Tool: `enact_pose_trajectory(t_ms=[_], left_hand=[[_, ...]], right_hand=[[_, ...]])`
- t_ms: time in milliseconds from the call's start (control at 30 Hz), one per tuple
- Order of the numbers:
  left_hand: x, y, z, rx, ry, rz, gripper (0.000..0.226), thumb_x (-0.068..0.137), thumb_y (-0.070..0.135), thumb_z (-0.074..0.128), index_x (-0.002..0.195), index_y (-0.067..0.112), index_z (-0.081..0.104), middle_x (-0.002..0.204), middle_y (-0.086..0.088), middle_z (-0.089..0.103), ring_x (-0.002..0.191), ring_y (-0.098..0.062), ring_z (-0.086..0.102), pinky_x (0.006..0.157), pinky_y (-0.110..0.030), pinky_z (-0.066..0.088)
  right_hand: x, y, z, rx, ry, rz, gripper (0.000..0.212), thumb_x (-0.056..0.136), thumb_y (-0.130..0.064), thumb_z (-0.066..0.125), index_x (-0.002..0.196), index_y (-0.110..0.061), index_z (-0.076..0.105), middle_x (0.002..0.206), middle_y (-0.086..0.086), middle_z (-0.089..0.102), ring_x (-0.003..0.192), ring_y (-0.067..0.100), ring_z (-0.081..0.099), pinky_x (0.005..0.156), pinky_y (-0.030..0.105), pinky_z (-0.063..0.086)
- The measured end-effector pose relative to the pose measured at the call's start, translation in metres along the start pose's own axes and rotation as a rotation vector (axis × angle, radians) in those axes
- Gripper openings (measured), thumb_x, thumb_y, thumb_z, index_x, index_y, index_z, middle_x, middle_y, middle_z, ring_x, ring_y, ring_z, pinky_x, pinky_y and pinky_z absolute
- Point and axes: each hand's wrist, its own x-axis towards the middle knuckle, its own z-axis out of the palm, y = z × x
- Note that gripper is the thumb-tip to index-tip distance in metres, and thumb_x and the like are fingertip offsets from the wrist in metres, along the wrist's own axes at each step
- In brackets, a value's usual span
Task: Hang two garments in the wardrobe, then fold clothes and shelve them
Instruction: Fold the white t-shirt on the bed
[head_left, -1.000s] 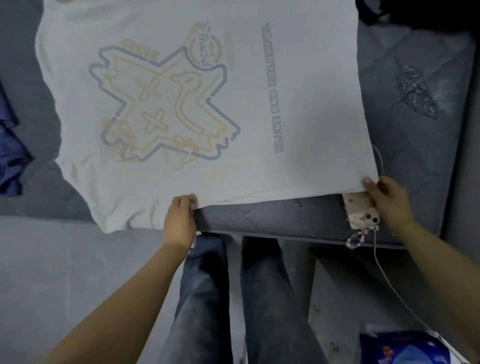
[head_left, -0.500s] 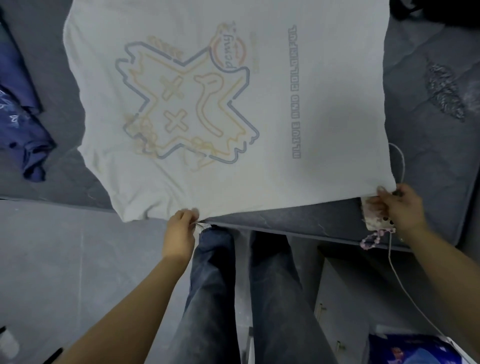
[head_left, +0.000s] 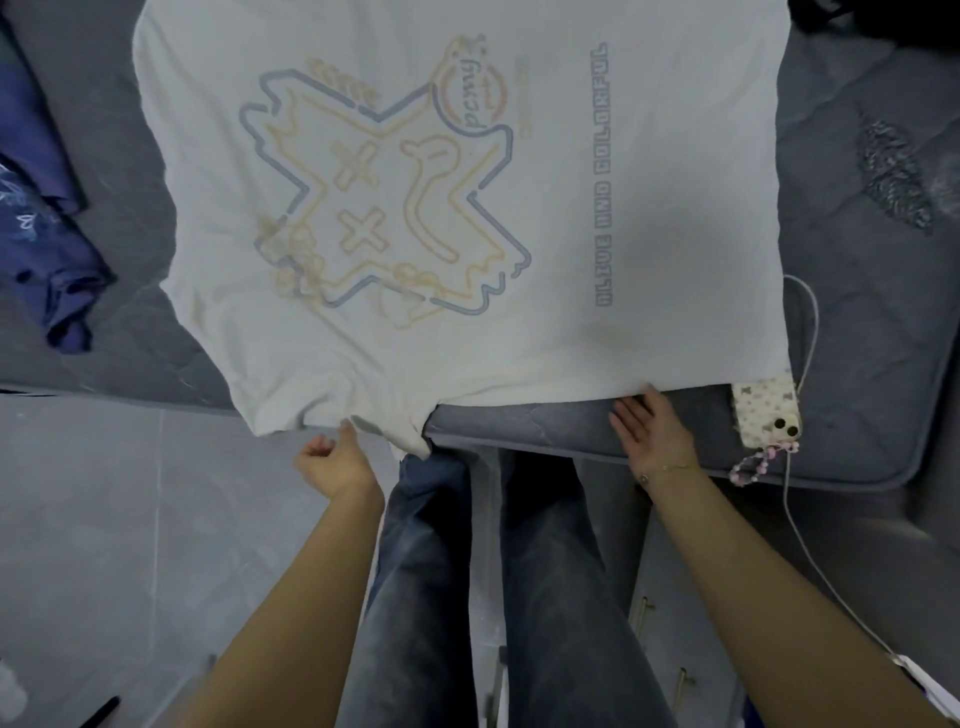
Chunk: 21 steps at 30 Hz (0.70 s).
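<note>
Clearly the white cotton T-shirt will handle as a light, limp thing: soft cloth that sags wherever it is unsupported and slides easily over the quilted cover. It is probably best taken by pinching a hem corner or side seam, where the doubled edge gives the fingers something firm, and not by the open middle, which would only bunch.

It lies spread flat on the grey quilted mattress, print up, with its near left corner drooping over the mattress edge above the person's dark jeans. The front carries a faded outline graphic in blue and orange lines with two crosses and a duck-like shape, plus a line of grey block lettering running along its right half. The cloth looks smooth, with slight creases near the hanging corner.

The left hand is loosely curled just below the drooping hem, thumb touching or nearly touching the cloth; I cannot tell if it truly pinches it. The right hand lies flat and open on the mattress, fingertips at the hem edge.

A phone in a spotted pale case rests beside the shirt's right corner, and a crumpled dark blue garment lies to the left.
</note>
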Motion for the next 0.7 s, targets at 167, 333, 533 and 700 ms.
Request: enact_pose_trajectory(t_ms=[167,333,533,700], left_hand=[[0.041,0.023,-0.013,0.103,0.072,0.11,0.074,0.083,0.035,0.075,0.141,0.013,0.035,0.145,-0.013,0.034,0.13,-0.026,0.041,0.109,-0.033,0.035],[0.094,0.03,-0.022,0.311,0.013,0.113,0.055,0.091,0.044,0.061,0.127,0.003,0.052,0.137,-0.016,0.044,0.126,-0.032,0.045,0.105,-0.041,0.04],[0.127,0.016,-0.064,0.272,-0.282,0.207,0.035,0.101,0.032,0.049,0.118,0.002,0.05,0.111,-0.011,0.058,0.108,-0.032,0.057,0.084,-0.033,0.042],[0.129,0.028,-0.082,0.332,-0.593,0.026,0.056,0.091,0.059,0.052,0.112,0.007,0.061,0.106,-0.017,0.068,0.094,-0.024,0.063,0.081,-0.032,0.048]], right_hand=[[-0.006,0.03,0.046,0.085,-0.105,0.035,0.022,0.092,-0.03,0.065,0.107,-0.014,0.063,0.108,0.004,0.065,0.098,0.015,0.063,0.088,0.03,0.054],[0.006,0.046,0.057,0.088,-0.02,-0.074,0.042,0.096,-0.024,0.061,0.133,-0.007,0.053,0.124,0.008,0.06,0.106,0.019,0.06,0.089,0.031,0.052],[0.01,0.049,0.046,0.067,-0.012,-0.1,0.012,0.099,-0.022,0.054,0.105,-0.012,0.059,0.107,0.003,0.061,0.09,0.012,0.06,0.1,0.031,0.046],[-0.001,0.033,0.038,0.228,0.035,-0.093,0.024,0.098,-0.027,0.057,0.115,-0.01,0.059,0.11,0.004,0.063,0.102,0.016,0.061,0.105,0.031,0.044]])
